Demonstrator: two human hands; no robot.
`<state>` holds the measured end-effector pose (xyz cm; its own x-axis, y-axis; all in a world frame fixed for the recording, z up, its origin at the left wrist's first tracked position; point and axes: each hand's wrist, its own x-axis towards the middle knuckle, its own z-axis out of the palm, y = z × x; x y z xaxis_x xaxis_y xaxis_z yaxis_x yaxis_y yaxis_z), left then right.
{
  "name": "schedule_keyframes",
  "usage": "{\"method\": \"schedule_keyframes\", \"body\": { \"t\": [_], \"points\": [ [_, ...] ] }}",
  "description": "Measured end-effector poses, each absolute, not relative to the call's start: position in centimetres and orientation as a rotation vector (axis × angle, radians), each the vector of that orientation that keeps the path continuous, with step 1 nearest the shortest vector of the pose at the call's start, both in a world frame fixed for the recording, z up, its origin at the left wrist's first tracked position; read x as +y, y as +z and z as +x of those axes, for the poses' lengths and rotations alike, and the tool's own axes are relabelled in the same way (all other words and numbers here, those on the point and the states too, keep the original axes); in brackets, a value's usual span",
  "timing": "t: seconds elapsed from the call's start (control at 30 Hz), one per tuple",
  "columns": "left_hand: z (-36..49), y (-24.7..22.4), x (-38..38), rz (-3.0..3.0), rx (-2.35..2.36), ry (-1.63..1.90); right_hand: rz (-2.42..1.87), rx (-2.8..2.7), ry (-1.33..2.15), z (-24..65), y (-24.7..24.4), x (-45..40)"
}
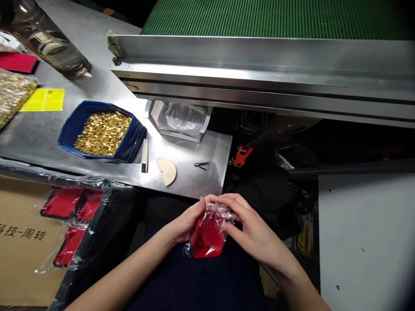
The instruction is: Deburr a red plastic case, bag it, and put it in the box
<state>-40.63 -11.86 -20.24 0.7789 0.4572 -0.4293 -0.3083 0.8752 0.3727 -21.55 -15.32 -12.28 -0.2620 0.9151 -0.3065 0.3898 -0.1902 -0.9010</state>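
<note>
A red plastic part (210,236) in a clear plastic bag is held over my lap, tilted toward me. My left hand (191,218) is closed round its left edge, with the thumb along the upper side. My right hand (243,220) pinches the bag's upper right side between thumb and fingers. Crinkled clear film shows at the top, by the fingertips. More red parts with black edges (63,202), in clear bags, lie at the left on a cardboard surface (22,272).
On the metal table (191,181) are a blue bin (136,142) of small brass pieces, a white-handled tool (145,155), a half-round disc (167,172), nail clippers (201,164), a grey bin (194,136) and a bottle (55,43). A green conveyor belt (275,17) with a metal rail runs ahead.
</note>
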Motion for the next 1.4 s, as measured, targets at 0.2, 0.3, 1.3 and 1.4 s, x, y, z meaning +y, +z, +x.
{"method": "schedule_keyframes", "body": {
  "t": [0.2,0.3,1.3,1.4],
  "points": [
    [-41.5,-19.1,-10.9,0.417,0.477,0.283,-1.646,-2.194,0.752,-22.0,-13.0,-15.2],
    [-42.5,-18.4,-10.5,0.512,0.449,0.243,-1.701,-2.112,0.739,-22.0,-12.7,-15.3],
    [-42.5,-16.3,-8.5,0.047,0.675,0.65,-1.571,-1.351,1.491,-23.9,-13.1,-16.4],
    [-42.6,-15.1,-8.5,0.399,0.614,0.704,-1.609,-1.01,1.545,-24.4,-14.9,-16.0]
  ]
}}
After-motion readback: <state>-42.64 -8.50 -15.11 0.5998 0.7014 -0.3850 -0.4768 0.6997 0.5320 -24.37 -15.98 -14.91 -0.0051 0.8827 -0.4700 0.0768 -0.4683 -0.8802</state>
